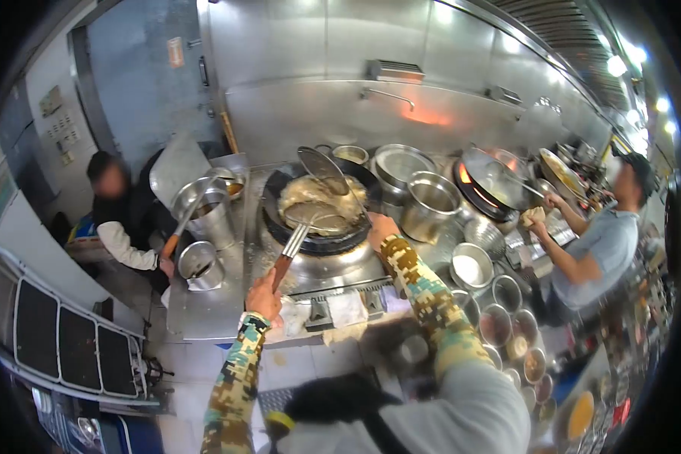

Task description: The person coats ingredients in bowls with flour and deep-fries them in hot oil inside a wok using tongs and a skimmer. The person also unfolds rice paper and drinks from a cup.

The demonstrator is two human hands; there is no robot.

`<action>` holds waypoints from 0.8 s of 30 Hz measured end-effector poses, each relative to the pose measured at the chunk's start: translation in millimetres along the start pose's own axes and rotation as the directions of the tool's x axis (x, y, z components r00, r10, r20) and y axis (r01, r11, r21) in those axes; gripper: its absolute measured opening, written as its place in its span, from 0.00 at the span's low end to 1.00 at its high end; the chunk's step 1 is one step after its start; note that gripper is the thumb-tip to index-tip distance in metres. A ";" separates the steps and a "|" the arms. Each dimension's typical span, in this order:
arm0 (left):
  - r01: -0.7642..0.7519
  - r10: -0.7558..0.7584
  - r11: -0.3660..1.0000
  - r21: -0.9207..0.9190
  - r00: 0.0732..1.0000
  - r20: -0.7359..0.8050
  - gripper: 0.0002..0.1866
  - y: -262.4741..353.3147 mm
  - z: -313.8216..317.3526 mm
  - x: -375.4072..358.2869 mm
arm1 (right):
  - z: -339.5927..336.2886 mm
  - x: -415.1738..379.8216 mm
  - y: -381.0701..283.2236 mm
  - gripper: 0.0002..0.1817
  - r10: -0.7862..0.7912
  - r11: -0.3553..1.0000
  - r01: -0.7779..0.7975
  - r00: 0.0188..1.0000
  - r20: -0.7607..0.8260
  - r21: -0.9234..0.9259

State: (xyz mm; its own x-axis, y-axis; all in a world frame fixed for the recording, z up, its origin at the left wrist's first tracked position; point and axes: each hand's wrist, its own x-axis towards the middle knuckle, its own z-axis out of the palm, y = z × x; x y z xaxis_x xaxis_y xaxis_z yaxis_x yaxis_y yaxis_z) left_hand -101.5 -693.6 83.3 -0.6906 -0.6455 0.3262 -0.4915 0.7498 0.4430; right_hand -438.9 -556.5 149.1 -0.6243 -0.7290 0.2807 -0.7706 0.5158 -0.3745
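Observation:
My left hand [265, 297] is wrapped round the wooden handle of a skimmer [319, 215], whose round head lies low in a large black wok [271, 198]. Bubbling, foamy yellowish oil [299, 189] fills the wok, and pieces in it are too blurred to name. At the wok's right rim, my right hand [384, 231] grips the thin handle of a ladle [321, 165]. The ladle's dark round bowl is tilted above the far side of the oil. Both my forearms wear camouflage sleeves.
Steel pots [430, 204] stand right of the wok. A co-worker [598, 238] tends another wok [495, 181] over flames at right. Another person [121, 219] is at left near a tall pot [204, 216]. Several bowls [495, 325] line the right side. A faucet [390, 96] juts from the back wall.

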 end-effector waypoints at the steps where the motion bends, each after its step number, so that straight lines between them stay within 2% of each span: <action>1: 0.008 -0.008 1.000 0.005 1.000 0.012 0.35 -2.0 2.7 -2.5 | -10.6 -6.8 -13.6 0.27 0.028 0.999 -0.028 0.999 0.041 0.016; 2: 0.014 -0.014 1.000 0.009 1.000 0.024 0.34 -4.1 6.2 -3.9 | -24.6 -15.4 -28.4 0.27 0.056 0.998 -0.059 0.995 0.083 0.029; 3: -0.043 0.043 0.999 -0.012 0.998 -0.037 0.33 -6.0 9.9 -6.1 | -19.0 -17.8 -26.8 0.27 0.013 1.000 -0.015 0.998 0.066 0.022; 4: 0.002 -0.002 1.000 -0.015 1.000 -0.012 0.33 0.3 7.2 -4.8 | -22.2 -22.3 -30.1 0.26 0.002 0.996 -0.009 0.997 0.074 0.088; 6: -0.032 0.029 0.998 -0.054 0.998 -0.062 0.32 -2.0 13.9 0.8 | -18.6 -25.2 -31.7 0.25 -0.091 0.981 0.089 0.996 0.005 0.171; 9: -0.010 0.007 0.998 -0.056 0.999 -0.051 0.32 1.5 15.7 11.1 | -5.4 -8.8 -18.6 0.26 -0.172 0.970 0.183 0.982 -0.079 0.159; 12: -0.052 0.049 0.997 -0.053 0.996 -0.069 0.32 3.6 10.5 7.3 | -17.2 -18.5 -23.3 0.26 -0.061 0.990 0.062 0.998 -0.017 0.125; 16: -0.141 0.110 0.987 -0.083 0.948 -0.298 0.27 36.3 -26.8 -34.6 | -33.9 -42.1 -0.8 0.26 -0.053 0.960 0.087 0.990 -0.133 0.267; 18: -0.119 0.072 0.967 -0.227 0.976 -0.204 0.23 21.6 -19.5 -76.8 | -48.2 -59.6 11.1 0.25 -0.042 0.964 0.080 0.988 -0.151 0.254; 20: 0.038 -0.072 0.931 -0.364 0.994 -0.080 0.19 19.6 -11.7 -118.6 | -59.9 -73.9 18.5 0.24 -0.010 0.970 0.047 0.988 -0.151 0.240; 22: 0.284 -0.236 0.899 -0.332 0.955 0.177 0.16 17.5 -11.4 -151.2 | -61.1 -87.0 29.0 0.24 -0.037 0.946 0.099 0.979 -0.200 0.309; 24: 0.210 -0.195 0.922 -0.325 0.978 0.080 0.16 5.2 1.0 -164.7 | -57.1 -91.9 38.7 0.24 -0.086 0.925 0.170 0.965 -0.249 0.340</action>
State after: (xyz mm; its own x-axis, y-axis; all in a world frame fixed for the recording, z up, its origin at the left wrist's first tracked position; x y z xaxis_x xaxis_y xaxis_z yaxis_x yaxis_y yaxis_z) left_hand 9.2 -583.2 31.1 -0.6221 -0.7652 0.1656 -0.4257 0.5081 0.7487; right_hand -418.6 -443.9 159.3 -0.5679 -0.6354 0.5232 -0.7753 0.1995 -0.5993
